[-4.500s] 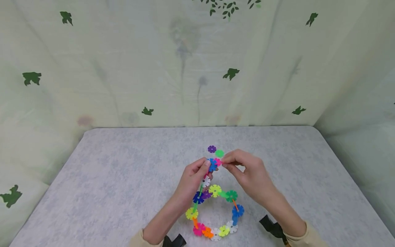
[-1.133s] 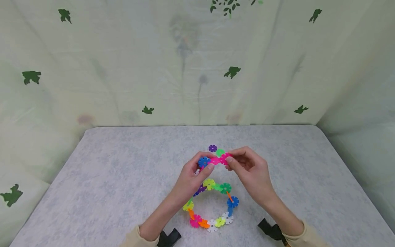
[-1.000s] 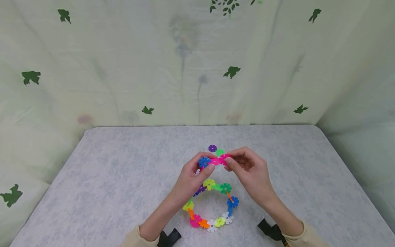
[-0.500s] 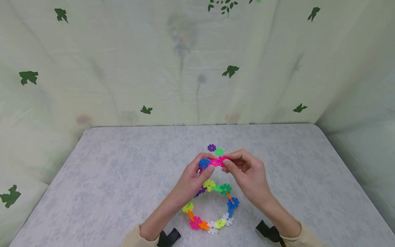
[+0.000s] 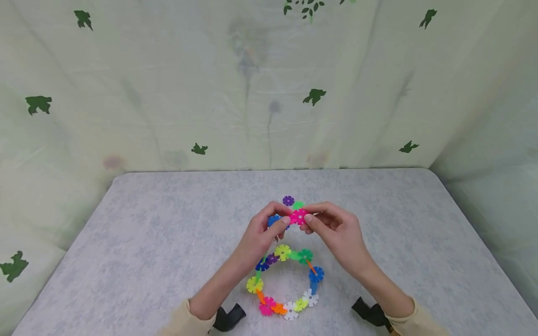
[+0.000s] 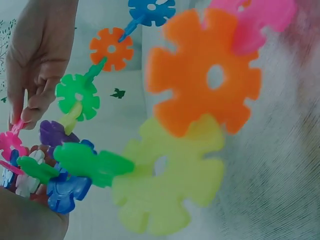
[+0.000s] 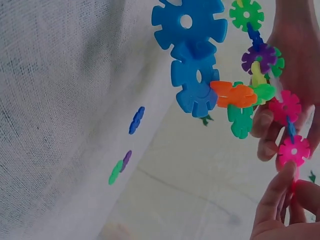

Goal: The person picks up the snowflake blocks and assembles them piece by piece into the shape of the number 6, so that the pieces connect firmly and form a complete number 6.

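A chain of colourful notched flower-shaped discs forms a loop, its lower part near the table, with a yellow disc (image 5: 254,284) at its left side. Above the loop, my left hand (image 5: 261,235) pinches the chain's end between thumb and fingers, beside a blue disc (image 5: 274,220). My right hand (image 5: 340,235) pinches a pink disc (image 5: 299,217) by its right edge; its flat face shows between both thumbs. In the right wrist view that pink disc (image 7: 294,151) is seen above the right fingertips, near another pink disc (image 7: 285,106). Fingers partly hide the joints there.
Beyond the hands lie a loose purple disc (image 5: 288,200) and a green disc (image 5: 298,205). The right wrist view also shows a loose blue disc (image 7: 136,120) near them. The grey table (image 5: 168,224) ends at a pale curtain (image 5: 168,93) with leaf shapes.
The pink disc in my right hand, edge-on at first, now faces up beside the chain's end. My left thumb and fingers have shifted right towards it, and the blue disc has moved slightly left.
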Demonstrator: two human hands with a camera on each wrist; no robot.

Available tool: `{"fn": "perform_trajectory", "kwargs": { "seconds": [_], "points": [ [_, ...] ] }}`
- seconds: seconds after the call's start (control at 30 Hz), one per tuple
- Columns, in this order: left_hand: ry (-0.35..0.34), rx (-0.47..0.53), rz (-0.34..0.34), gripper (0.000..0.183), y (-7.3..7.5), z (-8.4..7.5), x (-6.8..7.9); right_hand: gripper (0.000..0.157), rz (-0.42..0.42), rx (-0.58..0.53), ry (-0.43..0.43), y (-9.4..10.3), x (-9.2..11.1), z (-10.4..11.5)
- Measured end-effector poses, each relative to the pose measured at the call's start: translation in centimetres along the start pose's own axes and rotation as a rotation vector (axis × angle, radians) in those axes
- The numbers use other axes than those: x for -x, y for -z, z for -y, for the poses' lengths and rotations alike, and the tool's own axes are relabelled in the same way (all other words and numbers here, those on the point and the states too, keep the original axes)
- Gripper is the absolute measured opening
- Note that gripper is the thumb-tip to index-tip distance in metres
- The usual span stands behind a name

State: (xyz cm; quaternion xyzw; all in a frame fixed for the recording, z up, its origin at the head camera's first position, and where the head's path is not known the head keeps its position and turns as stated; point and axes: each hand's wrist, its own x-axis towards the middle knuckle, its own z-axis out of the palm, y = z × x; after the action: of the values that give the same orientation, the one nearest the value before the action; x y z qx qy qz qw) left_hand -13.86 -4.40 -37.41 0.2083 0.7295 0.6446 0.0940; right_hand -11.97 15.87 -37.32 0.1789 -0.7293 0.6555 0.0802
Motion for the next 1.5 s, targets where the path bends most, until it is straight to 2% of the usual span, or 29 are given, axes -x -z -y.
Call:
{"fn": "perform_trajectory", "kwargs": {
  "seconds": [0.17,0.3,0.5,0.6,0.77,0.9,1.07,1.27,1.5],
  "points": [
    [0.042,-0.031,-0.018,0.021,0.6,0.0,-0.8,0.02,0.026,0.043,-0.048,-0.1,-0.8,-0.3],
    [0.093,-0.006,-0.014,0.02,1.4,0.2,-1.3,0.02,0.073,0.048,-0.097,-0.1,-1.7,-0.8],
    [0.23,0.086,-0.05,0.018,2.3,0.8,-2.0,0.021,0.161,0.052,-0.202,0.1,-3.6,-3.2],
    [0.286,0.143,-0.089,0.016,2.6,1.4,-2.1,0.02,0.243,0.152,-0.234,0.0,-4.6,-5.1],
    [0.321,0.206,-0.14,0.016,2.8,2.2,-2.1,0.02,0.392,0.41,-0.273,-0.6,-5.9,-7.2],
    [0.344,0.235,-0.123,0.019,2.7,2.9,-2.1,0.02,0.492,0.525,-0.26,-1.0,-6.9,-8.1],
    [0.382,0.242,-0.091,0.021,2.5,3.4,-2.2,0.014,0.597,0.606,-0.216,-1.4,-7.8,-8.5],
    [0.413,0.244,-0.077,0.024,2.3,3.6,-2.2,0.015,0.609,0.641,-0.237,-1.6,-7.9,-8.5],
    [0.448,0.252,-0.1,0.025,2.3,3.6,-2.1,0.02,0.559,0.603,-0.274,-1.4,-7.5,-8.0]
  ]
}}
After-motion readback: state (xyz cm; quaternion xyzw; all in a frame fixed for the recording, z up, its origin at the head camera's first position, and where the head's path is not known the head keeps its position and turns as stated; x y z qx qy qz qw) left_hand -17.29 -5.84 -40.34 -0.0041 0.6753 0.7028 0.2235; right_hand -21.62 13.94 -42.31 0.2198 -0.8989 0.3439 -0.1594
